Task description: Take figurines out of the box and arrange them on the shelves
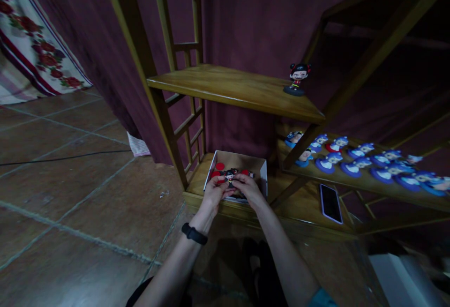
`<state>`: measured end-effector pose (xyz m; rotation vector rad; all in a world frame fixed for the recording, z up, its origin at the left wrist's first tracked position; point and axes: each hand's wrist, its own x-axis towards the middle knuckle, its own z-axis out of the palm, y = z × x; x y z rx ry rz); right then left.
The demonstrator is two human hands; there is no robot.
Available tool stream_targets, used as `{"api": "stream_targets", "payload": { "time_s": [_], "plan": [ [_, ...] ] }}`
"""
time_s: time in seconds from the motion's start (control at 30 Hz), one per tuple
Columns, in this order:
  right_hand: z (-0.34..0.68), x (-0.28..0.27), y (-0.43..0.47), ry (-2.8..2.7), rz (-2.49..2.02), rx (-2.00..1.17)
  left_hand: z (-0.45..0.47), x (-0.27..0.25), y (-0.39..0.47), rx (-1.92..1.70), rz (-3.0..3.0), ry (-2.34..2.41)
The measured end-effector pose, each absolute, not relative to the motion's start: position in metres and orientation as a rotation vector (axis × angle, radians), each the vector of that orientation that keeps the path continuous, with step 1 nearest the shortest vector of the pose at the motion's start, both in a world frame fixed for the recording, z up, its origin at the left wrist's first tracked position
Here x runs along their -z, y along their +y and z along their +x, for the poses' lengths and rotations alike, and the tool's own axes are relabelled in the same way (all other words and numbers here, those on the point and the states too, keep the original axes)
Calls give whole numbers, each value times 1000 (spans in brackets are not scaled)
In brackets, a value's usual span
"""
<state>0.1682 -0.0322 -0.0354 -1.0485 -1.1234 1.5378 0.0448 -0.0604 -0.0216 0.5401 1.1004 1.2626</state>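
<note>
A small black-haired doll figurine (229, 175) is held upright between my two hands, over the front part of an open cardboard box (264, 175). My left hand (213, 190) grips it from the left side, and my right hand (248, 188) pinches it from the right. Inside the box lie a red round disc (220, 166) and other red and black pieces, partly hidden by my hands. On the wooden shelf (225, 84) above stands a similar figurine (298, 78) on a dark round base, near the right end.
The box rests on the lowest board of a wooden display rack. Several blue-and-white figurines (356, 164) on round bases line a shelf at right. A phone (330, 203) lies on the lower board. A slanted post (302, 145) stands between. A pale box (401, 274) sits lower right.
</note>
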Motion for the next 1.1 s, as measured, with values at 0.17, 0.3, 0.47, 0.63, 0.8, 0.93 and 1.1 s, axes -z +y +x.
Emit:
{"api": "stream_targets", "payload": {
  "time_s": [0.17, 0.3, 0.47, 0.63, 0.8, 0.93, 1.1],
  "plan": [
    [169, 35, -32, -1119, -1096, -1550, 43, 23, -59, -1238, 424, 1054],
    [170, 35, -33, -1092, -1112, -1558, 38, 26, -57, -1201, 289, 970],
    [170, 34, -34, -1145, -1140, -1541, 34, 28, -56, -1164, 235, 910],
    [169, 39, -31, -1342, -1170, -1346, 36, 27, -57, -1164, 311, 971],
    [173, 34, -31, -1737, -1239, -1015, 38, 23, -57, -1193, 473, 1143],
    [181, 21, -37, -1978, -1431, -716, 38, 22, -58, -1174, 589, 1202],
    [188, 13, -40, -2111, -1474, -483, 38, 22, -59, -1157, 616, 1178]
  ]
}}
